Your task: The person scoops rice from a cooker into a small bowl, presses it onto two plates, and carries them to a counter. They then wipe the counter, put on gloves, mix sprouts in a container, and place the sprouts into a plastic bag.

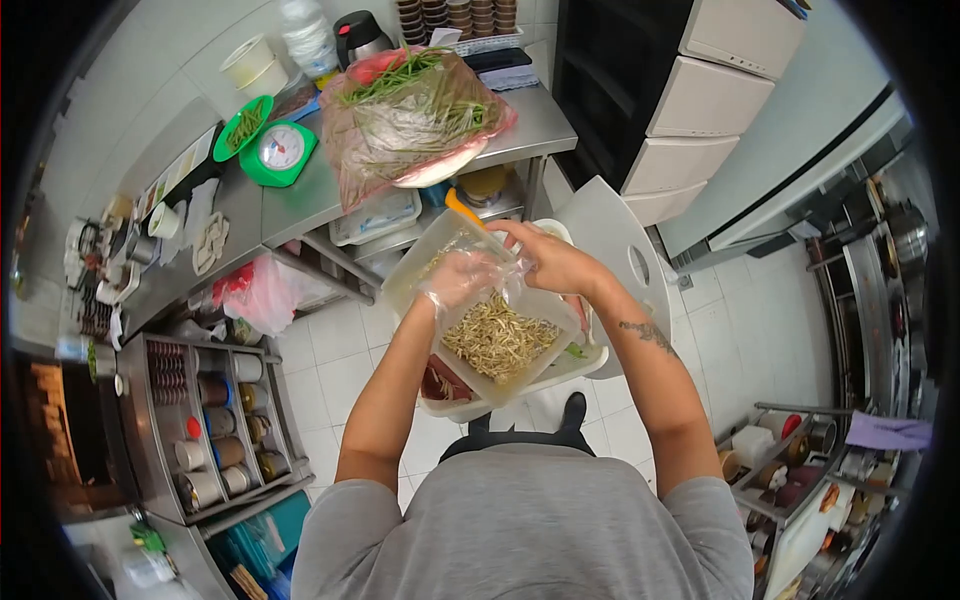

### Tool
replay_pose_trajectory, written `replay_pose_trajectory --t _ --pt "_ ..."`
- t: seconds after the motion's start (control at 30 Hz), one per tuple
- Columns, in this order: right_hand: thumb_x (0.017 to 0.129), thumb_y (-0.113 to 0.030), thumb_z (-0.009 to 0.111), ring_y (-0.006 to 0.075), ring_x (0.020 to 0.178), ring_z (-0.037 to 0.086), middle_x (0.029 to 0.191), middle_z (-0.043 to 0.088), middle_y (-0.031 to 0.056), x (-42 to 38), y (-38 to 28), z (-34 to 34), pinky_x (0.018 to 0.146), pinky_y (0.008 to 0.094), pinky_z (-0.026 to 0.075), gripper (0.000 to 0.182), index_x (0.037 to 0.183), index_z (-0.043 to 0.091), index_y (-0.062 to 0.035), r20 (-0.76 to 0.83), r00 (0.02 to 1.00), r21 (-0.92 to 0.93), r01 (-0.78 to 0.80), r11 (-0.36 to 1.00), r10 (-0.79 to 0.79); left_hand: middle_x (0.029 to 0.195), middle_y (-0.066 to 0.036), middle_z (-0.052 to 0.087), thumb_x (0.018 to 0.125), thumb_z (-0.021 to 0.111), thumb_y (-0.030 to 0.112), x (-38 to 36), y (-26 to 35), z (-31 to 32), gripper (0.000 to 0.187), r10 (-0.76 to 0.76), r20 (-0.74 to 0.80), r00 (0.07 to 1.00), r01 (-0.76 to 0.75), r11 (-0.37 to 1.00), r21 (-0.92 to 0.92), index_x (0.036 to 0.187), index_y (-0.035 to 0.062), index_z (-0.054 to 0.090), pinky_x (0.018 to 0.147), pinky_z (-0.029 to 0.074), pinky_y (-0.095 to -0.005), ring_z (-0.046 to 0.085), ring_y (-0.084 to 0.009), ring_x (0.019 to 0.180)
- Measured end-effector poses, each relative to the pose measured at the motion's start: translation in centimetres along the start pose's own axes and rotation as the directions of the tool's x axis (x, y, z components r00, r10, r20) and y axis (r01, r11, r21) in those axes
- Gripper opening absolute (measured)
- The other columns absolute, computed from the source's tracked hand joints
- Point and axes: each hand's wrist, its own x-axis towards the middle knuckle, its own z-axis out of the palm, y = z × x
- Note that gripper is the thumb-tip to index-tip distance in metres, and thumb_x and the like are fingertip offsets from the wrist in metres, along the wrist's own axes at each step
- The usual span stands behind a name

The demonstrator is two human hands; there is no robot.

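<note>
A translucent plastic container (pixel 552 310) sits in front of me, with pale bean sprouts (pixel 497 338) heaped in its near half. My left hand (pixel 466 278) is over the container's far half, covered by a loose clear plastic glove (pixel 434 298); its fingers are blurred beneath the plastic. From the right, my right hand (pixel 550 258) reaches across with bent fingers closed on clear plastic beside the left fingertips. Below the container is a larger pale tub (pixel 590 362), in which something dark red (pixel 445 382) shows. An orange handle-like piece (pixel 462 208) sticks up behind.
On the steel counter (pixel 300 205) lies a pink plastic bag of long green beans (pixel 420 110), beside a green scale (pixel 280 152). A grey-white lid-like panel (pixel 622 265) stands right of the tub. Shelves of containers (pixel 225 425) are at left, a rack (pixel 790 455) at right.
</note>
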Motion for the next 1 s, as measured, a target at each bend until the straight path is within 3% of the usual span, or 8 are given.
replay_pose_trajectory --t 0.13,0.23,0.33,0.43,0.57,0.67,0.7,1.0 --pt "0.069 -0.001 0.066 0.0264 0.092 0.056 0.108 0.052 0.0144 -2.6 -0.1 1.8 0.082 0.0359 0.048 0.053 0.119 0.048 -0.0057 -0.533 0.806 -0.491 -0.048 0.87 -0.257 0.09 -0.003 0.065 0.083 0.066 0.011 -0.8 0.6 0.1 0.018 -0.138 -0.078 0.987 0.131 0.988 -0.083 0.098 0.0007 0.065 0.078 0.048 -0.027 0.059 -0.0125 0.085" --pt "0.071 -0.005 0.069 0.0217 0.084 0.057 0.097 0.054 0.0116 -5.2 0.0 5.3 0.076 0.0334 0.049 0.042 0.108 0.05 -0.0019 -0.772 0.601 0.111 -0.195 0.975 0.208 0.087 -0.002 0.065 0.083 0.065 0.008 -1.2 -0.4 1.1 0.015 -0.115 -0.123 0.986 0.098 0.986 -0.136 0.096 0.0008 0.065 0.075 0.047 -0.027 0.058 -0.0128 0.082" --pt "0.074 -0.006 0.069 0.014 0.075 0.055 0.086 0.054 0.0067 -6.5 0.0 7.4 0.069 0.0275 0.048 0.036 0.102 0.049 -0.0014 -0.642 0.545 0.489 -0.251 0.835 0.539 0.086 -0.004 0.066 0.083 0.066 0.014 -2.2 1.6 3.5 0.019 -0.132 -0.129 0.983 0.118 0.986 -0.115 0.096 -0.0006 0.066 0.072 0.047 -0.0258 0.058 -0.0106 0.077" --pt "0.076 -0.002 0.066 0.0085 0.07 0.052 0.08 0.053 0.0021 -8.0 0.2 7.4 0.063 0.0231 0.046 0.034 0.105 0.049 -0.0028 -0.563 0.622 0.719 0.043 0.694 0.545 0.086 -0.01 0.067 0.083 0.065 0.018 -2.6 3.6 5.1 0.023 -0.107 -0.064 0.992 0.116 0.982 0.151 0.098 0.0004 0.065 0.072 0.048 -0.0291 0.061 -0.0161 0.077" --pt "0.077 0.003 0.059 0.0116 0.072 0.054 0.085 0.055 0.0053 -11.9 -0.2 5.3 0.066 0.0233 0.045 0.033 0.108 0.051 -0.0031 -0.676 0.494 0.58 -0.101 0.808 0.547 0.081 -0.01 0.066 0.083 0.066 0.02 -1.4 0.3 6.5 0.023 0.052 -0.218 0.975 -0.006 0.978 0.207 0.099 0.0039 0.065 0.071 0.048 -0.0313 0.059 -0.0161 0.072" --pt "0.078 0.002 0.058 0.0183 0.077 0.058 0.091 0.058 0.0081 -12.9 -3.1 4.9 0.07 0.0292 0.047 0.029 0.107 0.055 -0.0021 -0.901 0.434 -0.105 -0.156 0.982 -0.027 0.087 -0.016 0.066 0.083 0.064 0.023 -2.7 4.0 6.8 0.027 0.023 -0.175 0.984 0.039 0.938 0.343 0.101 0.0036 0.064 0.075 0.049 -0.0357 0.062 -0.027 0.079" --pt "0.081 0.0 0.057 0.0246 0.082 0.06 0.095 0.06 0.0112 -12.8 -4.1 5.1 0.074 0.0354 0.048 0.024 0.105 0.058 -0.0004 -0.88 0.471 -0.08 -0.037 0.996 -0.054 0.091 -0.019 0.066 0.083 0.063 0.024 -3.0 4.8 7.3 0.028 0.033 -0.155 0.987 0.027 0.93 0.366 0.102 0.0029 0.064 0.077 0.049 -0.0377 0.062 -0.0321 0.084" --pt "0.086 -0.004 0.044 0.0293 0.088 0.064 0.092 0.065 0.0245 -11.6 -2.3 10.5 0.081 0.0379 0.048 0.03 0.111 0.059 0.0025 -0.55 0.689 0.089 -0.513 0.854 0.472 0.088 -0.021 0.06 0.081 0.059 0.014 -5.4 4.4 9.5 0.017 0.271 -0.079 0.959 -0.211 0.874 0.438 0.092 0.0019 0.062 0.075 0.047 -0.0435 0.059 -0.038 0.083"
